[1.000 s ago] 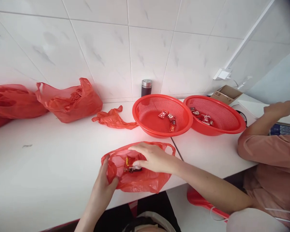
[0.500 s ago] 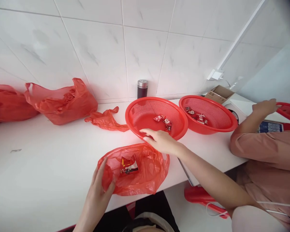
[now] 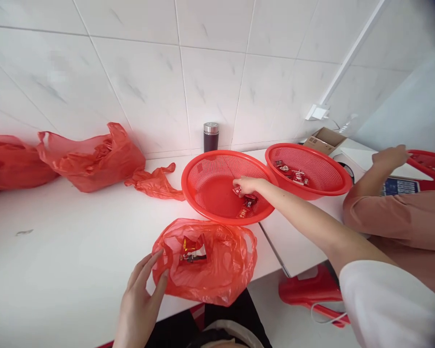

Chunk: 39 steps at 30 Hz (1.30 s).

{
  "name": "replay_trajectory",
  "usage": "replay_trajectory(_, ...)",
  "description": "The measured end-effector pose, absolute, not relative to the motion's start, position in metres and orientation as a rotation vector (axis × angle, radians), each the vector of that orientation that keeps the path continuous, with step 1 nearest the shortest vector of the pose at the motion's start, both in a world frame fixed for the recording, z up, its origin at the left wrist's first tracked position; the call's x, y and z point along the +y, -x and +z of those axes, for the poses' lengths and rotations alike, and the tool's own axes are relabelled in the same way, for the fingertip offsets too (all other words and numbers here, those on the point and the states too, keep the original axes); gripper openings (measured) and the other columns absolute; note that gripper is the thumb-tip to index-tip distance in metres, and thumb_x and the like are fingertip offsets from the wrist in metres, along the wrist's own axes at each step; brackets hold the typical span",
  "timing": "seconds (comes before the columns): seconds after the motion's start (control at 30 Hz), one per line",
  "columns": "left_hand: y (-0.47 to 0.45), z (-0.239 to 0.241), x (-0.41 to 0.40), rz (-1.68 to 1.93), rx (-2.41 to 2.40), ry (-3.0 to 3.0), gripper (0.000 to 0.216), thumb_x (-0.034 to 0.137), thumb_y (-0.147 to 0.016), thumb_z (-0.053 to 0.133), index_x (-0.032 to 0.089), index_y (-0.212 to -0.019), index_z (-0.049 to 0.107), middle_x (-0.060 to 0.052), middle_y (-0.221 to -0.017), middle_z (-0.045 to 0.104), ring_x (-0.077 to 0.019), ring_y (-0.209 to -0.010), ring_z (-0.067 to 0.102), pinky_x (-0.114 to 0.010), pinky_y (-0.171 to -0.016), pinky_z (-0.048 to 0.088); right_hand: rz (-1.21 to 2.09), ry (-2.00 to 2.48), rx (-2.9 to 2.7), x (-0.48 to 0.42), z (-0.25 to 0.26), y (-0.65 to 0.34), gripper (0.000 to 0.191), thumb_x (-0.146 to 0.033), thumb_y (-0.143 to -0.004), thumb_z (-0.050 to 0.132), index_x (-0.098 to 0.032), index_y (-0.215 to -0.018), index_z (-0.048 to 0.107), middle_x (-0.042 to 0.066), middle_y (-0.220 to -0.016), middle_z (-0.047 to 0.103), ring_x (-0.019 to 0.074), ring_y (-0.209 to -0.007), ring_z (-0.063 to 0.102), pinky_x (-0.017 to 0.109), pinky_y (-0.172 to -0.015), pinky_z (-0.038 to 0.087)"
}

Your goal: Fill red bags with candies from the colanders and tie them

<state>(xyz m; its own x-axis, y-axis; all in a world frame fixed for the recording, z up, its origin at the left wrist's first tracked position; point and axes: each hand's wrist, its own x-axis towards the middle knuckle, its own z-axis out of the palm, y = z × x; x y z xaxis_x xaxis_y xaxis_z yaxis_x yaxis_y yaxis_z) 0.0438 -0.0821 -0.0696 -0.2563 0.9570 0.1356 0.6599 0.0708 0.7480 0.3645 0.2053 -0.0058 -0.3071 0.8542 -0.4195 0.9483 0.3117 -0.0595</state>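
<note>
Pinched a packet (image 3: 237, 192) in the basket (image 3: 215, 193) with the right hand (image 3: 248, 185); touched the bag (image 3: 217, 273) at the worktop's (image 3: 65, 251) front edge with the left hand (image 3: 139, 290), couldn't tell whether clenched. Risked tipping the bag off by tugging.

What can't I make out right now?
In the head view:
Right hand: it partly covers the packet beneath, so its grip is unclear.
Dark bottle: base hidden by the basket in front.
Far-left red bag: cut off by the left edge.
Print on the other packets: too small to read.
</note>
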Motion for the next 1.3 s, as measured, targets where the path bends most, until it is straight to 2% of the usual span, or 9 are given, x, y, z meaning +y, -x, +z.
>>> replay_trajectory(0.2,-0.046,-0.064,-0.08,1.094,2.024,-1.588,0.036,0.046,-0.083,0.057,0.03,-0.115,0.064,-0.005,-0.119,0.064,-0.0244,-0.102,0.062,-0.024,-0.05,0.045,-0.397,-1.569,2.258,0.214,-0.009,-0.365,0.044,-0.029,-0.072,0.075,-0.021,-0.113,0.06,0.008,-0.11,0.065,0.0212,-0.089,0.063,0.025,-0.066,0.041)
replay_trajectory(0.37,-0.049,-0.063,-0.081,1.159,2.041,-1.452,0.037,0.05,-0.078,0.06,0.027,-0.106,0.064,-0.006,-0.104,0.07,-0.0256,-0.093,0.065,-0.024,-0.047,0.043,-0.4,-1.564,2.139,0.218,-0.007,-0.368,0.033,-0.024,-0.076,0.075,-0.015,-0.105,0.063,0.009,-0.102,0.066,0.0241,-0.092,0.063,0.031,-0.073,0.048)
replay_trajectory(0.5,-0.057,-0.057,-0.082,1.203,2.046,-1.34,0.046,0.054,-0.075,0.06,0.026,-0.112,0.059,-0.006,-0.101,0.07,-0.0268,-0.095,0.066,-0.029,-0.06,0.048,-0.482,-1.55,2.064,0.217,-0.007,-0.37,0.032,-0.033,-0.092,0.059,-0.016,-0.119,0.058,0.008,-0.115,0.061,0.0194,-0.096,0.063,0.039,-0.082,0.054)
replay_trajectory(0.73,-0.062,-0.052,-0.082,1.249,1.983,-1.221,0.058,0.058,-0.074,0.059,0.026,-0.121,0.052,-0.006,-0.097,0.068,-0.0281,-0.1,0.063,-0.044,-0.086,0.048,-0.373,-1.633,2.073,0.222,-0.007,-0.369,0.035,-0.034,-0.093,0.057,-0.017,-0.123,0.056,0.009,-0.123,0.058,0.0213,-0.103,0.061,0.042,-0.086,0.053)
replay_trajectory(0.9,-0.061,-0.056,-0.084,1.294,1.93,-1.236,0.059,0.057,-0.074,0.061,0.025,-0.123,0.051,-0.006,-0.099,0.066,-0.0272,-0.099,0.063,-0.047,-0.094,0.046,-0.409,-1.631,2.027,0.216,-0.008,-0.362,0.034,-0.034,-0.093,0.057,-0.017,-0.122,0.056,0.009,-0.122,0.058,0.0207,-0.102,0.061,0.041,-0.086,0.053)
replay_trajectory(1.03,-0.062,-0.053,-0.088,1.296,1.961,-1.244,0.061,0.057,-0.075,0.06,0.026,-0.126,0.049,-0.007,-0.106,0.065,-0.0287,-0.103,0.061,-0.046,-0.09,0.047,-0.377,-1.681,2.047,0.208,0.003,-0.358,0.034,-0.034,-0.093,0.058,-0.016,-0.122,0.057,0.009,-0.121,0.059,0.021,-0.103,0.061,0.042,-0.086,0.053)
replay_trajectory(1.2,-0.057,-0.05,-0.086,1.19,1.996,-1.272,0.055,0.061,-0.076,0.059,0.025,-0.117,0.055,-0.005,-0.096,0.067,-0.0255,-0.093,0.061,-0.042,-0.085,0.046,-0.451,-1.735,2.299,0.181,0.046,-0.338,0.028,-0.025,-0.09,0.057,-0.017,-0.118,0.055,0.008,-0.106,0.066,0.0179,-0.087,0.066,0.028,-0.073,0.053)
replay_trajectory(1.27,-0.053,-0.053,-0.082,1.139,1.99,-1.269,0.052,0.062,-0.075,0.059,0.025,-0.112,0.058,-0.003,-0.091,0.068,-0.0236,-0.086,0.061,-0.041,-0.085,0.046,-0.631,-1.631,2.487,0.15,0.064,-0.323,0.03,-0.026,-0.092,0.052,-0.025,-0.121,0.049,0.002,-0.105,0.067,0.0116,-0.079,0.066,0.02,-0.064,0.05)
replay_trajectory(1.3,-0.051,-0.054,-0.08,1.121,1.985,-1.255,0.05,0.062,-0.075,0.06,0.025,-0.108,0.06,-0.003,-0.088,0.068,-0.023,-0.084,0.061,-0.04,-0.084,0.046,-0.889,-1.466,2.66,0.129,0.07,-0.315,0.029,-0.025,-0.089,0.056,-0.024,-0.118,0.05,0.002,-0.102,0.067,0.0115,-0.075,0.065,0.019,-0.06,0.049)
